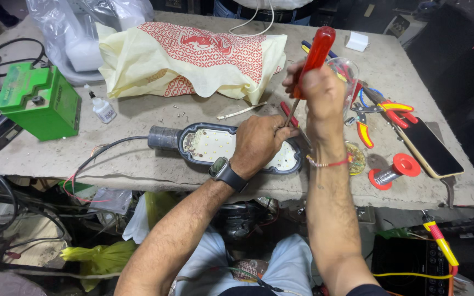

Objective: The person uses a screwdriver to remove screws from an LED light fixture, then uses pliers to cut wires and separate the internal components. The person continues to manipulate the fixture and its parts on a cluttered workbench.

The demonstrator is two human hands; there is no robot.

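Gripping: my right hand point(319, 87) has its fingers closed round the red handle of a screwdriver point(309, 66), held nearly upright with its tip down at the lamp.
Left hand point(259, 143): I press it flat on the lamp, fingers curled by the screwdriver shaft, holding nothing that I can see.
Lamp point(215, 143): grey oval housing with a white panel inside, lying on the bench point(138, 170) near its front edge.
Nearby: red solder spool point(395, 171), phone point(433, 147), pliers point(391, 109), green battery point(38, 100), small white bottle point(103, 108).
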